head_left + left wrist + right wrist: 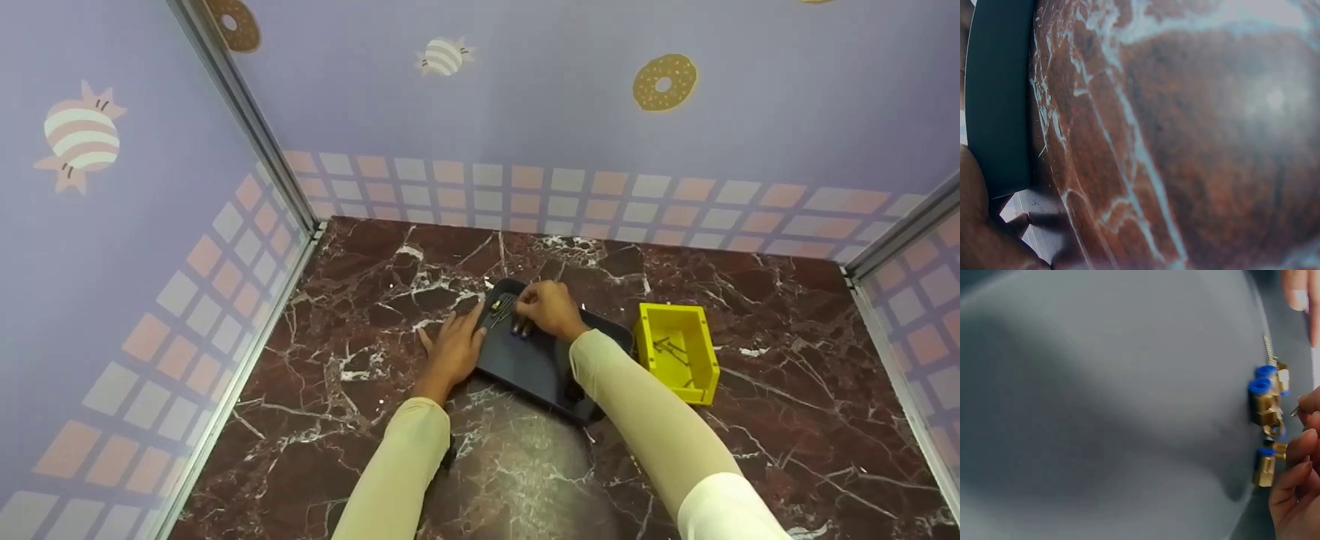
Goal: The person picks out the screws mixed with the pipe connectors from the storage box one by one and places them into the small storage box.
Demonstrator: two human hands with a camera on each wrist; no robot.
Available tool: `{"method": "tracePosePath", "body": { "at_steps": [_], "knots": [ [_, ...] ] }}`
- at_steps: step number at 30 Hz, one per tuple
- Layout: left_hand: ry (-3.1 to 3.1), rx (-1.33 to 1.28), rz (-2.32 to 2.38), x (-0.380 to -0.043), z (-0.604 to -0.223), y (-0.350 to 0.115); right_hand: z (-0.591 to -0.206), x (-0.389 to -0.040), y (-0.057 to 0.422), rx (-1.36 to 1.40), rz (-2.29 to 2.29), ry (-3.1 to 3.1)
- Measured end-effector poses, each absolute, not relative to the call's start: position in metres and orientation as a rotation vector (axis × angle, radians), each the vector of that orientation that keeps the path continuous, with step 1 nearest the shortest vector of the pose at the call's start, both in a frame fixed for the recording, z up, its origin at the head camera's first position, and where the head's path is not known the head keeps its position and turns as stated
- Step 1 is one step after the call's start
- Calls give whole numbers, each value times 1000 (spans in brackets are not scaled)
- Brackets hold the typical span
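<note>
A dark shallow tray [517, 367] lies angled on the marbled surface. My left hand [454, 349] rests against its left edge with fingers extended; in the left wrist view, that hand [982, 239] is beside the tray's wall [999, 101]. Over the tray's far end, my right hand [551, 309] pinches a small metal screw, whose tip [1294, 412] shows between thumb and finger in the right wrist view. Next to those fingers sit several brass fittings with blue rings [1264, 402]. A threaded screw [1268, 349] lies beyond them. The pinched screw's remaining length is hidden.
To the right of the tray stands a yellow bin [711, 360] with several screws [671, 349] inside. Patterned panels [555, 142] enclose the marbled surface [360, 420] at the back and both sides.
</note>
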State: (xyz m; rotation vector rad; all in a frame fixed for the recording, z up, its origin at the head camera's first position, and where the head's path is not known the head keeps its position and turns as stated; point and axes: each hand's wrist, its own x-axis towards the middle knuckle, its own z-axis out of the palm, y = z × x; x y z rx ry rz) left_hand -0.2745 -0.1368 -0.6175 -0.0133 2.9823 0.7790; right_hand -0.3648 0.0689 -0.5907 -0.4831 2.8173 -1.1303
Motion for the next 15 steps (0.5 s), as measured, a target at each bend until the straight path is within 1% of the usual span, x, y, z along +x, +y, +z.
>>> {"method": "tracePosePath", "body": {
  "at_steps": [15],
  "knots": [
    [2971,-12,803,-274,-615,-136,-562,-367,108,-519,-1329,2872]
  ]
}}
